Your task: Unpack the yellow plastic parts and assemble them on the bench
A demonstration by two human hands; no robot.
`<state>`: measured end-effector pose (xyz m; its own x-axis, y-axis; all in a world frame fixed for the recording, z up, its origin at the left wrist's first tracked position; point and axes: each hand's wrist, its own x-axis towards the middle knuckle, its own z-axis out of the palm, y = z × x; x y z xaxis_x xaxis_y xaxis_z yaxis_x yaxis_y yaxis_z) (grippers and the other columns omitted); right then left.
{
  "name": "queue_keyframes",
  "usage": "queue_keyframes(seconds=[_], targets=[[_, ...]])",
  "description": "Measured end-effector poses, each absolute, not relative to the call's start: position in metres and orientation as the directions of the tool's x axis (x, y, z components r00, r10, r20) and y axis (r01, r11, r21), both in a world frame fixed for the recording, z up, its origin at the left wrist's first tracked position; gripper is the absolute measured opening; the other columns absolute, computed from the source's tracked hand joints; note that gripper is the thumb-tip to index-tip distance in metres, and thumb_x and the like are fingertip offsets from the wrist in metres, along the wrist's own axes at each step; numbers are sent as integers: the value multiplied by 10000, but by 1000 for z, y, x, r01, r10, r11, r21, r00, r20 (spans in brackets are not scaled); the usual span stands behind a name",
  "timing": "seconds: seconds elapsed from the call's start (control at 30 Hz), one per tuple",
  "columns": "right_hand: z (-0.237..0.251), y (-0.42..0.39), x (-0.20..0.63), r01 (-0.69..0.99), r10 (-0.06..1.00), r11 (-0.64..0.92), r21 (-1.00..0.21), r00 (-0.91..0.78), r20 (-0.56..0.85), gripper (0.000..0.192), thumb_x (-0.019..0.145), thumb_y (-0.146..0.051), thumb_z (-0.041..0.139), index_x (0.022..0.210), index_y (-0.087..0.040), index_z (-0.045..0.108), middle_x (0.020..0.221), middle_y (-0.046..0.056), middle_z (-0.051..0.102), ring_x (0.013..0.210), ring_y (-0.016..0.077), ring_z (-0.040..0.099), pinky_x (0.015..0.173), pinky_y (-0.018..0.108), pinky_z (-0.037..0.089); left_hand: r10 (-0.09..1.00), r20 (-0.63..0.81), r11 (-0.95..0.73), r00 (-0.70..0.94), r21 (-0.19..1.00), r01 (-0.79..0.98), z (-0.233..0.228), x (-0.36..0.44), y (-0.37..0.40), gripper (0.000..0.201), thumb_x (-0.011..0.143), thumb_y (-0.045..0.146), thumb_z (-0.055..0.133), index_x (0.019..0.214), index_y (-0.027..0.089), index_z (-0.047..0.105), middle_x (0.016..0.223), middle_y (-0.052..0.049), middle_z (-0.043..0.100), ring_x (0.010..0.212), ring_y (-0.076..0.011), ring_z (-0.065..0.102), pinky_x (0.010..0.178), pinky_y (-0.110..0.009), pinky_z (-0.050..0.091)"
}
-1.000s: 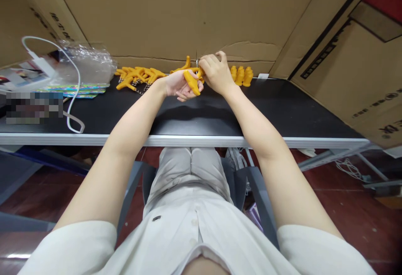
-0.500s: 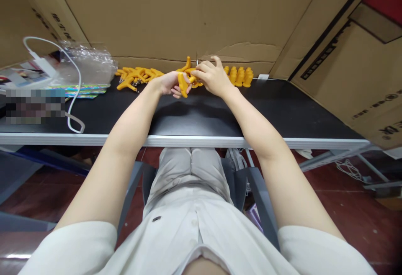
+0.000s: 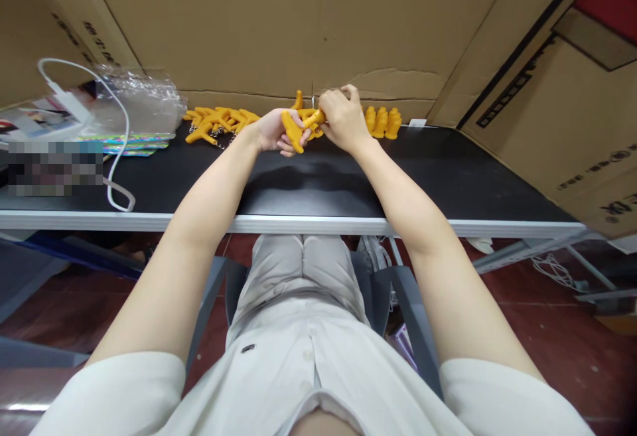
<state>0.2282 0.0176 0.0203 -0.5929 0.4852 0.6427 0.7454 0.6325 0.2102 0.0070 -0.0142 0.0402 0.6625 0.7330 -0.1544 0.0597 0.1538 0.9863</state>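
Observation:
My left hand (image 3: 273,132) is closed around a yellow T-shaped handle (image 3: 293,133), whose crossbar faces me and whose stem points right. On the stem's far end sits a rounded yellow piece (image 3: 318,117), mostly covered by the curled fingers of my right hand (image 3: 344,117). Whether the two parts are joined, I cannot tell. Behind my hands, another yellow handle (image 3: 299,99) sticks up, partly hidden. Left of my left hand lies a pile of yellow T-shaped handles (image 3: 219,117) with metal chains. To the right stand several yellow bottle-shaped pieces (image 3: 381,123) in a row.
A cardboard wall (image 3: 279,31) rises behind the black table (image 3: 448,177), and a printed box (image 3: 562,111) closes off the right side. At the left are a white cable (image 3: 125,124), clear plastic bags (image 3: 142,101) and colourful packets (image 3: 139,146). A white tag (image 3: 417,123) lies near the row.
My right hand has shifted slightly right and its fingers have curled in more. The rounded piece at the stem's end now shows. The held handle has moved a little right.

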Motion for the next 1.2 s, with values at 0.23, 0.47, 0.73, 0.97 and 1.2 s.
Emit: queue_keyframes(seconds=[0.23,0.47,0.73,0.97,1.2], targets=[[17,26,233,726,488,659,197,-612,622,345,1020,-191,503,1344,-188,622,1251,137,722,1242,322,670,1213,535,422,717,-185,163,672,982,97,37,5,-8,112,758,287,599,708,189,620,435,50,281,270,-128,289,370,-250,408],[23,6,236,670,499,722,174,-677,541,446,1062,-373,537,1441,-150,613,1407,215,711,1347,387,635,1262,603,357,766,-159,128,623,987,95,38,1,-12,98,719,278,654,708,181,648,416,42,301,281,-126,292,385,-250,398],[22,8,237,631,455,748,205,-712,534,477,1124,-312,381,1499,-195,652,1449,186,710,1416,366,597,1284,657,300,777,-142,112,614,990,88,38,-1,-13,144,758,306,684,692,194,621,418,56,265,270,-114,253,365,-247,371],[26,7,234,683,480,702,199,-661,576,410,1085,-242,414,1377,-222,702,1443,179,724,1444,385,579,1312,713,237,813,-192,139,550,981,137,44,3,-21,149,812,305,640,713,201,602,424,59,251,293,-117,254,375,-240,376],[36,15,264,852,645,522,-32,-370,668,294,1067,-286,516,1297,-184,669,1429,203,713,1416,389,564,1329,682,225,821,-154,71,549,983,169,43,4,-20,157,794,250,619,653,183,603,428,50,322,304,-93,277,390,-233,397]])
